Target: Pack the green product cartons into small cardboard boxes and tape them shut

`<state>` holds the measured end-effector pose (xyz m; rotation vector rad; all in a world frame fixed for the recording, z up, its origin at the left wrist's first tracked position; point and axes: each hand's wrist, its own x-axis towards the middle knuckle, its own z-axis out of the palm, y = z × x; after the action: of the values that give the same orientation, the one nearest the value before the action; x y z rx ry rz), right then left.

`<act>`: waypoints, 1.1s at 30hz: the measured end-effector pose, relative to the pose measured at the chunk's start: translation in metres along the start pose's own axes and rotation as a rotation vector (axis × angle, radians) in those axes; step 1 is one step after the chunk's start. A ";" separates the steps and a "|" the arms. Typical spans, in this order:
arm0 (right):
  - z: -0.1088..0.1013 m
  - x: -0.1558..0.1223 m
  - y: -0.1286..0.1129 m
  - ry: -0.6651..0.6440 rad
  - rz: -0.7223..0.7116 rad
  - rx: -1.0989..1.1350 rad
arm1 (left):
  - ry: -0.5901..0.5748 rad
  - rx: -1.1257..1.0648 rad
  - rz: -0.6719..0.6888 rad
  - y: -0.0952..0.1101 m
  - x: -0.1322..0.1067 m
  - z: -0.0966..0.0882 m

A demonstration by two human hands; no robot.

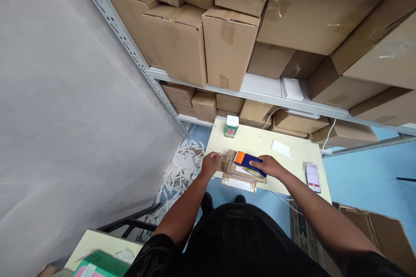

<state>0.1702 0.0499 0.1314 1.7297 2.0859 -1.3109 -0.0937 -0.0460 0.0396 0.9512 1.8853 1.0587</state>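
Observation:
A small flat cardboard box (234, 172) lies at the near edge of a pale yellow table (292, 169). My right hand (269, 166) is closed round a blue and orange tape dispenser (248, 161) that rests on the box top. My left hand (210, 163) grips the box's left end, fingers curled, where clear tape (223, 161) stretches off the edge.
A small green and white carton (231, 126) stands at the table's far edge, a white slip (281, 148) to its right, a phone (313, 177) at the right edge. Metal shelves of cardboard boxes (227, 47) rise behind. White paper strips (177, 173) litter the blue floor at left.

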 end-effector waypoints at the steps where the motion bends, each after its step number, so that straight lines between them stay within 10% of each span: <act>1: -0.001 -0.001 0.002 -0.002 0.002 -0.001 | 0.006 0.010 0.003 -0.003 0.000 -0.001; 22: 0.010 0.007 -0.010 0.042 -0.064 -0.281 | 0.050 0.238 -0.018 -0.054 -0.004 0.043; 28: 0.011 0.010 -0.007 0.049 -0.076 -0.266 | -0.223 0.382 0.607 -0.032 -0.036 0.029; 33: 0.009 0.012 -0.008 0.026 -0.069 -0.276 | -0.217 0.587 0.665 -0.027 -0.043 0.035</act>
<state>0.1554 0.0524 0.1232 1.5793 2.2350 -0.9642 -0.0512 -0.0817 0.0132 2.0416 1.7543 0.6954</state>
